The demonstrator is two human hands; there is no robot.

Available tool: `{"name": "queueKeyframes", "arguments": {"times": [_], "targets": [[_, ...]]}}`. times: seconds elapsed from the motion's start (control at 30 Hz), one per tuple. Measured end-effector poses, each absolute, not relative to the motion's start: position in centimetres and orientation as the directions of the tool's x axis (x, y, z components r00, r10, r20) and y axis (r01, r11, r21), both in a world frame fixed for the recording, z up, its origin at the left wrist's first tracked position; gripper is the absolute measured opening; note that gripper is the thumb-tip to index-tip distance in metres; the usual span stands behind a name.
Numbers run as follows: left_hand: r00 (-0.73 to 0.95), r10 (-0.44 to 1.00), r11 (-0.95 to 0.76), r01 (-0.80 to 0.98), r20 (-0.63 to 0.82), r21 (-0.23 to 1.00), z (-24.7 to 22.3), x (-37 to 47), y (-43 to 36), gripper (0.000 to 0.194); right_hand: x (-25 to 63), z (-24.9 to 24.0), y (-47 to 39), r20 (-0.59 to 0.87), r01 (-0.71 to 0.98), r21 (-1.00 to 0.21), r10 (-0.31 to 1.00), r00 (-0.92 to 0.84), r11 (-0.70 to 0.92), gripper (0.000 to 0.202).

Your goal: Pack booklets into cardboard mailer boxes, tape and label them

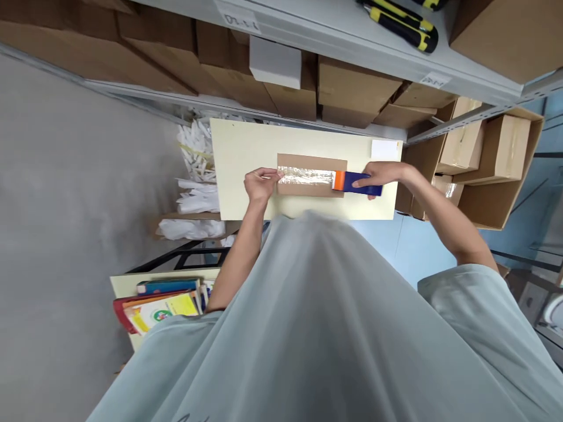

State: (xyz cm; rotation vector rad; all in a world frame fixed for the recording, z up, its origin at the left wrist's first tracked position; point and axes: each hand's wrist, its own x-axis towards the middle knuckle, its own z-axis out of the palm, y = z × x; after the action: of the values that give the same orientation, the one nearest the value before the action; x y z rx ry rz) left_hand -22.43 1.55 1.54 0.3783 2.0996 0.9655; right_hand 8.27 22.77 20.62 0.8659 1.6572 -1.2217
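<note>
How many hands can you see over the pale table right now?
2. The left hand is at the left end of the clear tape; the right hand holds the blue-and-orange tape dispenser at the right end of the cardboard. No other hand shows.

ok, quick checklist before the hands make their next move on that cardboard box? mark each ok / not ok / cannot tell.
1. Left hand at the tape's left end: ok, fingers at the box's left edge.
2. Right hand gripping the tape dispenser: ok.
3. Cardboard box fully on the table: ok.
4. Tape clear of the dispenser: not ok, it runs right up to the orange end.
5. Tape stuck down flat: cannot tell, glare and wrinkles hide the bond.
6. White item clear of the box: ok, it sits apart, near the table's far right corner.
</note>
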Motion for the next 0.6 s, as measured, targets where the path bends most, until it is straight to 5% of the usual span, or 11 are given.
{"name": "queueKeyframes", "arguments": {"times": [0.2, 0.4, 0.6], "targets": [[-0.676, 0.566, 0.671, 0.045, -0.472, 0.741, 1.1, -21.7, 2.2, 0.017, 17.2, 20.3, 25.2, -0.94, 0.922, -0.276, 0.122, -0.317, 0.271, 0.078], [-0.695, 0.562, 0.717, 0.138, -0.449, 0.684, 1.9, -21.1, 2.4, 0.016, 15.7, 14.6, 24.2, -0.932, 0.902, -0.237, 0.179, -0.317, 0.361, 0.07], [-0.697, 0.576, 0.703, 0.155, -0.428, 0.694, 2.1, -20.6, 2.4, 0.018, 13.4, 12.5, 21.1, -0.869, 0.888, -0.097, 0.396, -0.295, 0.449, 0.043]]}}
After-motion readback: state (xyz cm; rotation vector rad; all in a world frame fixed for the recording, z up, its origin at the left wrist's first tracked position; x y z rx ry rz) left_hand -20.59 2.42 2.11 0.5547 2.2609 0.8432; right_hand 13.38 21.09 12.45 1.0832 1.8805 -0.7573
